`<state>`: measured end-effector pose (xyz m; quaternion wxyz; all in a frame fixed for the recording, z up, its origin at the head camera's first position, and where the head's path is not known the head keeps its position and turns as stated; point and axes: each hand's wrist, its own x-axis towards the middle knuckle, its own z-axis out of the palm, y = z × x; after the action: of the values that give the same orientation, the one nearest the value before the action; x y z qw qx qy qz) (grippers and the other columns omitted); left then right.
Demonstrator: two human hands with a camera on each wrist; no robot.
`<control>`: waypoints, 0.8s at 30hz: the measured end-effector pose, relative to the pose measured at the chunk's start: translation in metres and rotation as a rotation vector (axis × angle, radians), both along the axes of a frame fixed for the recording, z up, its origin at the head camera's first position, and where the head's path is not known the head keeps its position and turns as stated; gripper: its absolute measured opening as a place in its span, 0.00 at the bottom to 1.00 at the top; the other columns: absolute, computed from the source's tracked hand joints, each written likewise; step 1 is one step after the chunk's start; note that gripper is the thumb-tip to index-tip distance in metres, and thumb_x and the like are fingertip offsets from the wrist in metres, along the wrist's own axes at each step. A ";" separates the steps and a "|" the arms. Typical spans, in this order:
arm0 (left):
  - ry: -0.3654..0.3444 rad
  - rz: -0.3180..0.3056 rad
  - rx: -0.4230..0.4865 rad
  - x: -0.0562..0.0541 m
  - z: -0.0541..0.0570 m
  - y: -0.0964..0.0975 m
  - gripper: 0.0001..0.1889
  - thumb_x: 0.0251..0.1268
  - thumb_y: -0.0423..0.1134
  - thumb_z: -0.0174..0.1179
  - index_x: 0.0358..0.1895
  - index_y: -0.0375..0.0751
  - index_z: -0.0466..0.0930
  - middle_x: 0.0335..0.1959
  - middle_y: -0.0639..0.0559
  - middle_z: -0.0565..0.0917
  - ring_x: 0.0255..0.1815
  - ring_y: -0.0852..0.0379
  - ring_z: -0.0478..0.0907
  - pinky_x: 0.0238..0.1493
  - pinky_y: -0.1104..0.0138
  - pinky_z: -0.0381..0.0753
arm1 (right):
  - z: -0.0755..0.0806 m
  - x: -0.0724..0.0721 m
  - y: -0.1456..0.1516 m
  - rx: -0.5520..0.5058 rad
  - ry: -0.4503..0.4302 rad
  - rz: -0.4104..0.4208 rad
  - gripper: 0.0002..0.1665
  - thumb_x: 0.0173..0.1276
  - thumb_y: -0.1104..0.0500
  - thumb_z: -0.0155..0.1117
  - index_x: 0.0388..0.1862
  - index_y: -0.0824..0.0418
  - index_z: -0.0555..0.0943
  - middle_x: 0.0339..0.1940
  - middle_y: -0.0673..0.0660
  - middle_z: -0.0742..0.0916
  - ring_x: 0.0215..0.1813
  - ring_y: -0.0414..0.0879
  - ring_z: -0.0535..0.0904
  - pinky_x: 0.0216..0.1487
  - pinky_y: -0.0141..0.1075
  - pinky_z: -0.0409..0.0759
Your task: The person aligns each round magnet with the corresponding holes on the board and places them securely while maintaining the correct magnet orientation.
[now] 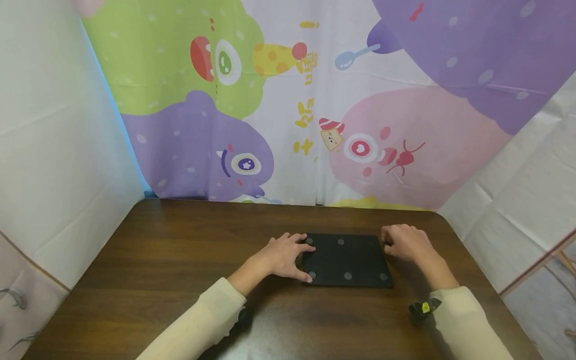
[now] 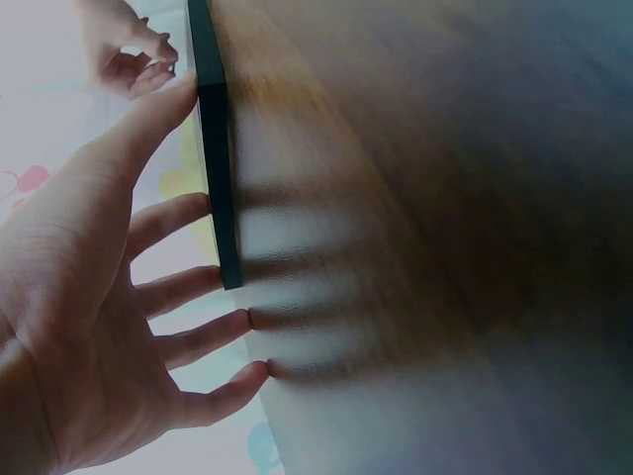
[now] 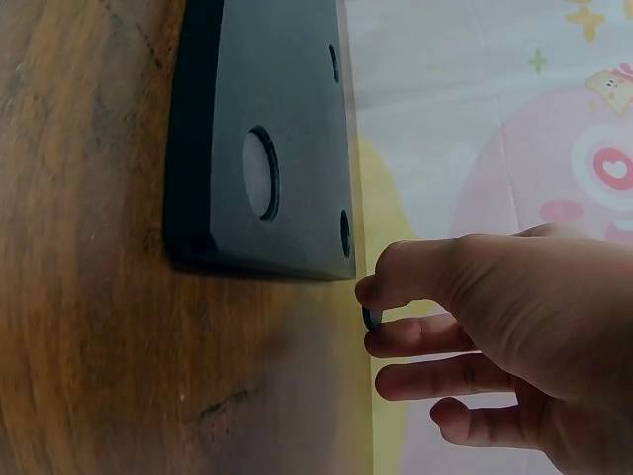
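A flat black board lies on the table, with round pale discs set in its top. At its far right corner, a round recess looks dark in the right wrist view. My left hand rests on the board's left end, fingers spread; in the left wrist view its thumb and two fingers meet the board's side while the other fingertips reach the table. Just off the right end, my right hand pinches a small dark-edged disc between thumb and index finger, its other fingers loosely bent.
The brown wooden table reaches back to a hanging cloth printed with cartoon creatures. White side panels stand left and right. A dark strapped device sits at my right wrist.
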<state>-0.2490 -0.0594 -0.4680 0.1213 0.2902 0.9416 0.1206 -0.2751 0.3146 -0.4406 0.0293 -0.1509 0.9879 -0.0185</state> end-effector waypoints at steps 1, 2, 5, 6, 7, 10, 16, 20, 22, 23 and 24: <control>0.000 0.001 0.000 0.000 0.000 0.000 0.45 0.64 0.71 0.77 0.84 0.64 0.76 0.93 0.49 0.64 0.90 0.34 0.65 0.83 0.26 0.69 | 0.000 -0.001 -0.001 0.001 0.002 0.000 0.07 0.68 0.58 0.79 0.40 0.50 0.87 0.33 0.49 0.88 0.37 0.49 0.83 0.37 0.52 0.82; -0.001 0.001 0.001 0.000 0.000 0.000 0.45 0.64 0.71 0.77 0.84 0.64 0.76 0.93 0.49 0.64 0.90 0.34 0.65 0.83 0.26 0.69 | 0.000 -0.001 -0.001 0.003 0.001 0.001 0.07 0.69 0.58 0.79 0.41 0.51 0.87 0.34 0.50 0.88 0.37 0.49 0.83 0.37 0.52 0.82; -0.002 0.002 0.002 0.000 -0.001 0.000 0.45 0.64 0.71 0.77 0.84 0.64 0.76 0.93 0.49 0.64 0.91 0.35 0.65 0.83 0.26 0.68 | 0.001 -0.002 -0.005 0.008 -0.006 0.001 0.07 0.70 0.57 0.79 0.42 0.52 0.87 0.35 0.50 0.88 0.38 0.49 0.83 0.38 0.52 0.83; -0.002 0.002 0.003 0.000 -0.001 0.000 0.45 0.64 0.71 0.77 0.84 0.64 0.76 0.93 0.49 0.64 0.91 0.35 0.65 0.83 0.26 0.68 | 0.002 -0.002 -0.006 0.009 -0.009 0.001 0.08 0.70 0.57 0.79 0.43 0.52 0.87 0.35 0.50 0.88 0.38 0.49 0.84 0.38 0.52 0.83; -0.002 0.003 0.003 0.000 -0.001 0.000 0.45 0.64 0.71 0.77 0.84 0.64 0.76 0.93 0.49 0.64 0.91 0.35 0.65 0.83 0.26 0.68 | 0.002 -0.002 -0.008 0.008 -0.012 -0.001 0.08 0.70 0.57 0.80 0.43 0.52 0.87 0.36 0.51 0.89 0.38 0.49 0.84 0.39 0.53 0.83; -0.002 0.003 0.002 0.000 -0.001 0.000 0.45 0.64 0.71 0.77 0.84 0.64 0.76 0.93 0.49 0.64 0.90 0.35 0.65 0.83 0.27 0.69 | 0.002 -0.003 -0.012 0.008 -0.018 0.006 0.09 0.70 0.57 0.80 0.44 0.53 0.87 0.37 0.52 0.90 0.39 0.50 0.85 0.39 0.54 0.84; 0.002 0.002 0.001 0.000 -0.001 0.000 0.45 0.64 0.71 0.77 0.83 0.64 0.77 0.93 0.49 0.65 0.90 0.35 0.66 0.83 0.26 0.69 | 0.001 -0.004 -0.019 0.003 -0.004 0.023 0.09 0.70 0.57 0.80 0.45 0.54 0.88 0.40 0.52 0.92 0.40 0.50 0.86 0.40 0.54 0.85; 0.006 0.001 0.004 0.000 -0.002 0.000 0.45 0.64 0.71 0.77 0.83 0.64 0.77 0.93 0.49 0.65 0.90 0.35 0.66 0.82 0.26 0.69 | 0.001 -0.004 -0.022 -0.002 -0.006 0.025 0.09 0.71 0.57 0.80 0.45 0.54 0.88 0.40 0.53 0.92 0.38 0.49 0.84 0.38 0.52 0.85; 0.007 0.000 0.005 0.000 -0.002 0.000 0.45 0.64 0.71 0.77 0.83 0.64 0.77 0.93 0.48 0.65 0.90 0.35 0.67 0.82 0.26 0.69 | 0.001 -0.005 -0.023 -0.004 -0.006 0.024 0.08 0.71 0.57 0.80 0.45 0.54 0.88 0.40 0.53 0.92 0.37 0.48 0.84 0.38 0.51 0.84; 0.007 0.000 0.005 0.000 -0.002 0.000 0.45 0.64 0.71 0.77 0.83 0.64 0.77 0.93 0.48 0.65 0.90 0.35 0.67 0.82 0.26 0.70 | 0.001 -0.005 -0.024 -0.004 -0.005 0.026 0.08 0.71 0.57 0.80 0.45 0.54 0.88 0.40 0.53 0.92 0.37 0.48 0.83 0.38 0.51 0.84; 0.008 0.000 0.006 0.000 -0.002 0.000 0.45 0.63 0.71 0.78 0.83 0.64 0.77 0.93 0.48 0.65 0.90 0.35 0.67 0.82 0.26 0.70 | 0.000 -0.006 -0.024 -0.005 -0.004 0.026 0.08 0.71 0.57 0.80 0.45 0.54 0.88 0.40 0.53 0.92 0.37 0.48 0.83 0.38 0.51 0.84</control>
<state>-0.2492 -0.0591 -0.4701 0.1168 0.2909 0.9417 0.1223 -0.2811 0.2904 -0.4407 0.0312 -0.1639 0.9858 -0.0209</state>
